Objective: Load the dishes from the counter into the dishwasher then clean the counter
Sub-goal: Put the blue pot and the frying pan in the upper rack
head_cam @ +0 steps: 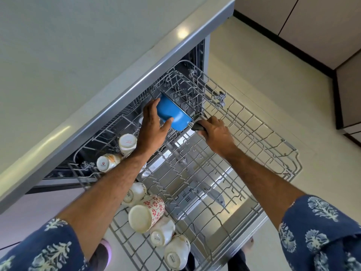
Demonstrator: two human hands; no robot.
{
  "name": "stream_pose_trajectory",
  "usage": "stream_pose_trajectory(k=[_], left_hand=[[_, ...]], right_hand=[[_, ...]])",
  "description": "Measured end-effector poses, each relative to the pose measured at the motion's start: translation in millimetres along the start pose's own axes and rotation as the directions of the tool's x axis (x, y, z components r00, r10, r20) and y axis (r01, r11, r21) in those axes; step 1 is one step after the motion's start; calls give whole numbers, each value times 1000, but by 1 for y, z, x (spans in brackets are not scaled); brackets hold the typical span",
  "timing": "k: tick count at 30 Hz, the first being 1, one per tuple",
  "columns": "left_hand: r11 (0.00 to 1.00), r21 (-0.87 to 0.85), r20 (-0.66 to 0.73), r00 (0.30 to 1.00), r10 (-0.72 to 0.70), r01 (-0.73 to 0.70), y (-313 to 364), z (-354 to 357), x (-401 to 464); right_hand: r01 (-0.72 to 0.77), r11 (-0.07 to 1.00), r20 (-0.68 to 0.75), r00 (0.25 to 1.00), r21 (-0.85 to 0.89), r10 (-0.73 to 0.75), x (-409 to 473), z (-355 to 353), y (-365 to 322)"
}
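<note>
Kitchen corner, seen from above, w/ daylight glare.

Pale glossy floor fills the right half of the frame; dark skirting runs diagonally across upper right below beige cabinet fronts. More cabinet panels at far right edge. Soft light patches gleam along the grey edge strip running upper right to lower left.

My left hand presses on the blue pan while my right hand grips its black handle, tilting it over the upper rack. Upturned mugs line the rack's edge toward seven o'clock, below the worktop.
</note>
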State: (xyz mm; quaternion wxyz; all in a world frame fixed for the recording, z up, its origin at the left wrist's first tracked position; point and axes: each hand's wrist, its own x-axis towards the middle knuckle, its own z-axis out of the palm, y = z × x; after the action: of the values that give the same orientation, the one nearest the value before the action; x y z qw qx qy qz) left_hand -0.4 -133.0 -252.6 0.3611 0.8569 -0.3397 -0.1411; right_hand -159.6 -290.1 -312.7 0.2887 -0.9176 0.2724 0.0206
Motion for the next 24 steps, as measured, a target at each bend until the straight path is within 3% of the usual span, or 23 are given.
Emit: stream_pose_trajectory(k=[4, 10, 18, 24], left_hand=[[1000, 3, 24, 999, 23, -23, -1, 1, -4], [998, -61, 25, 999, -31, 33, -2, -2, -6], [988, 115, 122, 989, 86, -100, -9, -2, -20], [971, 223, 152, 987, 53, -86, -1, -4, -32]], right_hand=[[-51, 995, -45, 998, -88, 47, -5, 2, -4], [23, 999, -76, 997, -30, -25, -13, 0, -9], [-48, 996, -6, 999, -72, 48, -17, 4, -4], [-55, 995, 20, 998, -85, 57, -29, 4, -4]])
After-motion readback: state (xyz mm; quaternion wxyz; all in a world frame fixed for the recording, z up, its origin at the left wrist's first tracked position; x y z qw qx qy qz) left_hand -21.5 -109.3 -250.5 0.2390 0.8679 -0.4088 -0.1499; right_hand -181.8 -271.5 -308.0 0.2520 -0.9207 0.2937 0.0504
